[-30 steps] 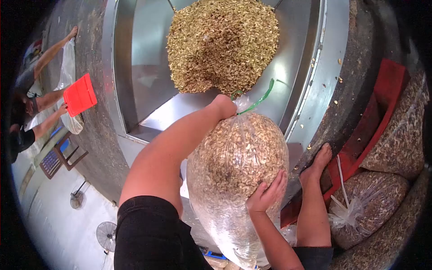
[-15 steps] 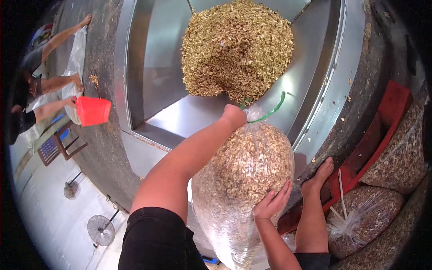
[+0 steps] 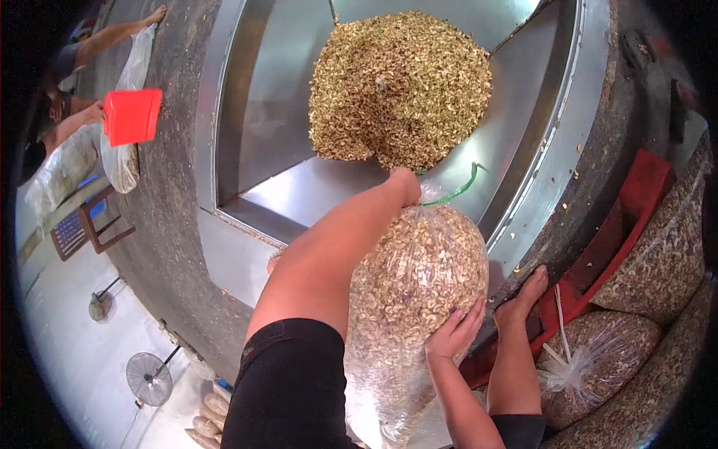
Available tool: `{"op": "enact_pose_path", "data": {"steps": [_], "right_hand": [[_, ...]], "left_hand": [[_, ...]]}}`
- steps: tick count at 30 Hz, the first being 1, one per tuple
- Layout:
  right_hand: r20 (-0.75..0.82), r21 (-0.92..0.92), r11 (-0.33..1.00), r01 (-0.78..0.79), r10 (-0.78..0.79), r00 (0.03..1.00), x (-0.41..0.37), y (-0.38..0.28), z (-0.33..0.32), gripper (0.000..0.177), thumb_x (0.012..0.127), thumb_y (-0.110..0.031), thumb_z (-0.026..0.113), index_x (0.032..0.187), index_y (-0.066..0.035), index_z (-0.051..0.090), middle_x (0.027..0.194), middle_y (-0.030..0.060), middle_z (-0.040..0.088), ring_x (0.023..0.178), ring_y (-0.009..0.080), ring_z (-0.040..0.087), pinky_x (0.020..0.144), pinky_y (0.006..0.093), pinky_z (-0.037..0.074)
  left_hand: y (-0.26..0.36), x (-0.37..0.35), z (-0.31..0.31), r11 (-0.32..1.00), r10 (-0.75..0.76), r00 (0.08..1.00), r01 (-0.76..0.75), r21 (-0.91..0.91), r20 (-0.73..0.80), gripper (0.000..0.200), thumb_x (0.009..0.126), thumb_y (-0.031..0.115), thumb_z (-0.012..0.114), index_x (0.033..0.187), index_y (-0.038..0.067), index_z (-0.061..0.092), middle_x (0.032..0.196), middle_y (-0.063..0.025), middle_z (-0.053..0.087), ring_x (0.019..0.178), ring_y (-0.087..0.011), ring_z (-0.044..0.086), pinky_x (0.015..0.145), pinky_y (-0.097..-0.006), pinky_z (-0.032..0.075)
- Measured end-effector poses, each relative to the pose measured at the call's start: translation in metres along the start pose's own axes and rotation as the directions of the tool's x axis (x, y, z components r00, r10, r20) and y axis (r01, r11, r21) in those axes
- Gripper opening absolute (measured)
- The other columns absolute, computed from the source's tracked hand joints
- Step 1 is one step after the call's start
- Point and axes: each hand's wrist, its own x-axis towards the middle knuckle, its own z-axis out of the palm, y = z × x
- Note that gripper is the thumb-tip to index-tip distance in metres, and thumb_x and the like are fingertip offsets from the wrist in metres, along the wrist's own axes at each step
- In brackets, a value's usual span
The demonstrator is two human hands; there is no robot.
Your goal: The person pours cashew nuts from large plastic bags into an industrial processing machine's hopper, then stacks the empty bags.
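one clear bag (image 3: pixel 419 280) of nuts, lying between the two hands: left hand (image 3: pixel 405 185) closed in a fist at its gathered neck, fingertips hidden, with a green tie (image 3: pixel 465 188) just to its right; right hand (image 3: pixel 456 333) spread flat, fingers slightly apart, against the bag's right side. one heap of nuts (image 3: pixel 400 90) in a metal tray (image 3: pixel 288 187), beyond the left hand; one red frame (image 3: pixel 645 191) and one tied sack (image 3: pixel 602 352), right of the right hand; one red scoop (image 3: pixel 133 116), held by another person, far left of both hands.
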Motion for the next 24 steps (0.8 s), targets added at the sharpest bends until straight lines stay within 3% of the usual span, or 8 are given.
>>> {"op": "enact_pose_path", "data": {"steps": [3, 5, 8, 11, 15, 24], "right_hand": [[-0.016, 0.001, 1.000, 0.003, -0.003, 1.000, -0.006, 0.001, 0.001, 0.061, 0.095, -0.040, 0.035, 0.138, 0.003, 0.034, 0.139, 0.0260, 0.035, 0.128, 0.0431, 0.034, 0.106, 0.0496, 0.022], [-0.019, 0.000, 1.000, 0.007, -0.007, 1.000, -0.001, 0.001, 0.002, 0.061, 0.095, -0.041, 0.034, 0.138, 0.002, 0.035, 0.139, 0.0257, 0.036, 0.128, 0.0426, 0.034, 0.106, 0.0492, 0.023], [-0.019, 0.003, 1.000, -0.003, 0.003, 1.000, -0.003, 0.004, 0.004, 0.061, 0.096, -0.043, 0.033, 0.138, 0.002, 0.035, 0.140, 0.0252, 0.036, 0.128, 0.0421, 0.034, 0.106, 0.0491, 0.023], [-0.009, 0.004, 1.000, -0.011, 0.011, 1.000, -0.002, 0.003, 0.003, 0.062, 0.096, -0.043, 0.032, 0.138, 0.002, 0.034, 0.140, 0.0250, 0.035, 0.129, 0.0417, 0.034, 0.107, 0.0490, 0.023], [-0.003, -0.002, 1.000, -0.013, 0.013, 1.000, -0.002, 0.001, 0.001, 0.062, 0.096, -0.044, 0.032, 0.138, 0.001, 0.034, 0.140, 0.0254, 0.035, 0.129, 0.0420, 0.034, 0.107, 0.0495, 0.022], [0.007, 0.021, 1.000, 0.004, -0.004, 1.000, 0.003, 0.000, 0.002, 0.066, 0.095, -0.045, 0.031, 0.138, 0.004, 0.033, 0.140, 0.0268, 0.034, 0.130, 0.0431, 0.032, 0.108, 0.0507, 0.021]], "left_hand": [[-0.002, -0.016, 0.005, 0.995, 0.067, 0.994, -0.073, -0.071, -0.090, 0.032, 0.086, 0.041, 0.056, 0.096, 0.016, 0.073, 0.092, -0.0039, 0.071, 0.087, -0.0262, 0.067, 0.069, -0.0431, 0.051], [0.002, -0.029, -0.002, 0.995, -0.022, 0.985, 0.005, -0.098, -0.171, 0.027, 0.086, 0.034, 0.055, 0.094, 0.014, 0.073, 0.089, -0.0052, 0.071, 0.085, -0.0261, 0.068, 0.066, -0.0420, 0.051], [0.011, -0.031, 0.000, 0.994, -0.111, 0.980, 0.111, -0.013, -0.166, 0.023, 0.086, 0.028, 0.055, 0.091, 0.013, 0.073, 0.087, -0.0052, 0.071, 0.082, -0.0246, 0.068, 0.063, -0.0414, 0.050], [0.010, -0.034, 0.004, 0.983, -0.180, 0.964, 0.171, -0.063, -0.194, 0.021, 0.085, 0.024, 0.054, 0.090, 0.015, 0.073, 0.087, -0.0043, 0.071, 0.082, -0.0232, 0.068, 0.060, -0.0398, 0.050], [0.009, -0.030, 0.007, 0.990, -0.144, 0.979, 0.142, -0.027, -0.148, 0.023, 0.086, 0.025, 0.053, 0.090, 0.014, 0.073, 0.087, -0.0044, 0.071, 0.082, -0.0238, 0.068, 0.060, -0.0403, 0.050], [-0.001, -0.043, 0.001, 0.991, -0.058, 0.985, 0.036, -0.132, -0.165, 0.024, 0.088, 0.028, 0.052, 0.088, 0.015, 0.073, 0.086, -0.0052, 0.071, 0.084, -0.0252, 0.068, 0.067, -0.0395, 0.052]]}}
